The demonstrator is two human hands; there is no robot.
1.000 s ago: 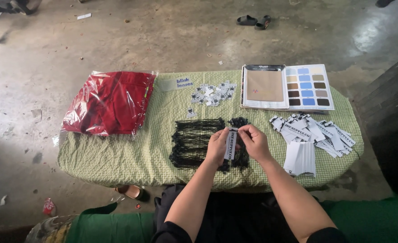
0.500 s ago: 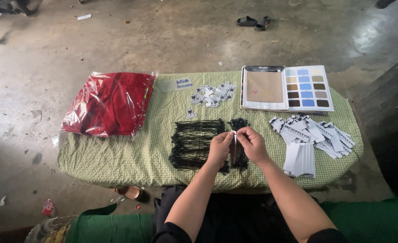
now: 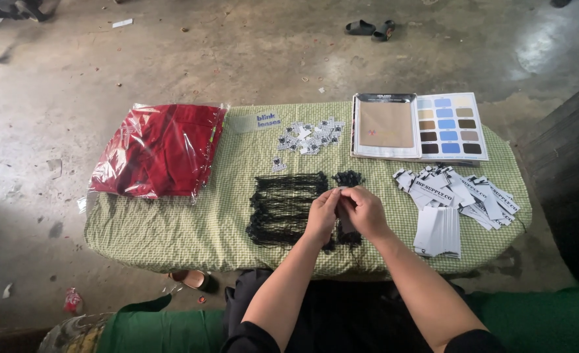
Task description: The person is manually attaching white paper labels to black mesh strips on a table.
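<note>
The white tag seen a second ago no longer shows; left hand (image 3: 321,216) and right hand (image 3: 362,210) have drawn together, fingertips pinched over the black cords (image 3: 283,206) mid-table (image 3: 171,229). What they pinch is hidden.

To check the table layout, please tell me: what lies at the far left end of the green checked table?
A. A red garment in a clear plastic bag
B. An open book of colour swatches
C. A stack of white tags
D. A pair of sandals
A: the red garment in a clear plastic bag lies at the left end of the table, while the swatch book and white tags are on the right.
</note>
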